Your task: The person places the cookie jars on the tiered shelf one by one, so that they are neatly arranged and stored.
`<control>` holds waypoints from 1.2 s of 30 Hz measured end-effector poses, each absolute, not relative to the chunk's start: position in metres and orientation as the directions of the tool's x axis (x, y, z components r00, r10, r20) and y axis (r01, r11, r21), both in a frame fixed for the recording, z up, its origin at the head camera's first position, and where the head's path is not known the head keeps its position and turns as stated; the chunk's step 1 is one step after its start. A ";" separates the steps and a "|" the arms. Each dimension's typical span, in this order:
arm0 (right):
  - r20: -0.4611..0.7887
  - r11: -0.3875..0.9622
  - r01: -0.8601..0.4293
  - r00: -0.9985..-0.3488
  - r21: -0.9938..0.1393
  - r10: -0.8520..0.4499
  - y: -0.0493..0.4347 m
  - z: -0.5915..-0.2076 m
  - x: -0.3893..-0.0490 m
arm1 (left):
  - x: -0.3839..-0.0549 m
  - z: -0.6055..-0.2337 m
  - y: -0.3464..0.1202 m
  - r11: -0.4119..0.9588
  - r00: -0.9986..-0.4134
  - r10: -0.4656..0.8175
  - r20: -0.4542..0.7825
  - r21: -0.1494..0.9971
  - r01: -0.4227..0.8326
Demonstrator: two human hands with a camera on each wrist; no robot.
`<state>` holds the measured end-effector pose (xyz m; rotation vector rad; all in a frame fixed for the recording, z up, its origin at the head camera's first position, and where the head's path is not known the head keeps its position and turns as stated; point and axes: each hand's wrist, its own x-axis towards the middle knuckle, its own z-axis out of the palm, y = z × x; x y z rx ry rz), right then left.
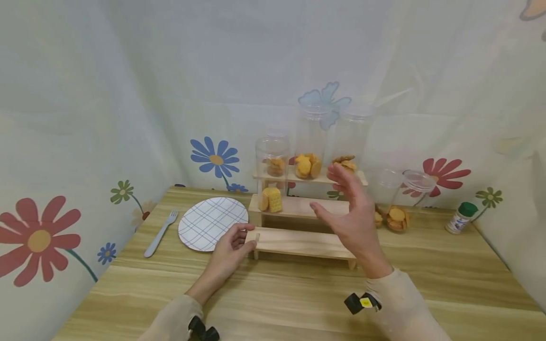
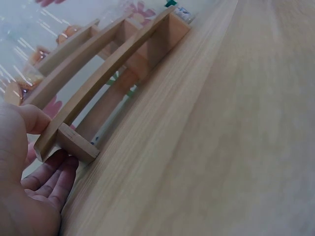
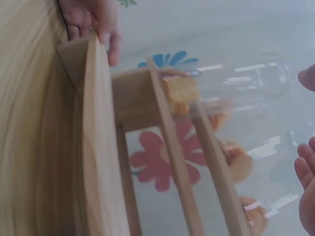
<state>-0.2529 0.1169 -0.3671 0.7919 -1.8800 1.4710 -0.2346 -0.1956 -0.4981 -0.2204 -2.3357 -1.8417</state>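
Note:
A three-tier wooden shelf rack [image 1: 303, 242] stands on the table. At the left end of its lowest tier, my left hand [image 1: 230, 248] grips the board, with a digit over the top and fingers at the short leg [image 2: 78, 142]. My right hand [image 1: 354, 215] is raised in front of the rack's right side, thumb and fingers spread, holding nothing. On the middle tier, at the left, is a clear jar with yellow biscuits [image 1: 273, 200]. The top tier carries several more clear jars, among them a tall one with star-shaped and round biscuits [image 1: 308, 166].
Two clear jars with biscuits [image 1: 396, 220] stand on the table right of the rack, partly behind my right hand. A green-capped shaker bottle [image 1: 461, 218] is farther right. Left of the rack lie a checked plate [image 1: 211, 222] and a fork [image 1: 161, 234]. A flowered curtain [image 1: 213, 71] hangs behind.

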 end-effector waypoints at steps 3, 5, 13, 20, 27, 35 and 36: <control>0.790 0.234 -0.780 -0.609 -0.581 -0.069 0.139 -0.360 -0.249 | -0.236 -0.499 -0.197 0.232 -0.977 0.030 0.210 0.949 0.211; 0.790 0.261 -0.771 -0.611 -0.581 -0.048 0.154 -0.355 -0.247 | -0.236 -0.500 -0.198 0.233 -0.977 0.030 0.210 0.949 0.211; 0.735 0.372 -0.667 -0.675 -0.645 0.063 0.206 -0.336 -0.248 | -0.236 -0.503 -0.199 0.230 -0.979 0.035 0.199 0.952 0.201; 0.633 0.444 -0.507 -0.748 -0.739 0.200 0.244 -0.329 -0.247 | -0.236 -0.502 -0.198 0.225 -0.977 0.037 0.208 0.951 0.211; 0.521 0.464 -0.363 -0.807 -0.808 0.277 0.273 -0.339 -0.255 | -0.237 -0.501 -0.200 0.223 -0.978 0.039 0.203 0.953 0.207; 0.459 0.430 -0.302 -0.825 -0.851 0.329 0.299 -0.363 -0.268 | -0.237 -0.501 -0.198 0.217 -0.979 0.043 0.200 0.955 0.204; 0.445 0.424 -0.289 -0.831 -0.858 0.334 0.302 -0.368 -0.270 | -0.237 -0.501 -0.198 0.215 -0.979 0.045 0.200 0.955 0.205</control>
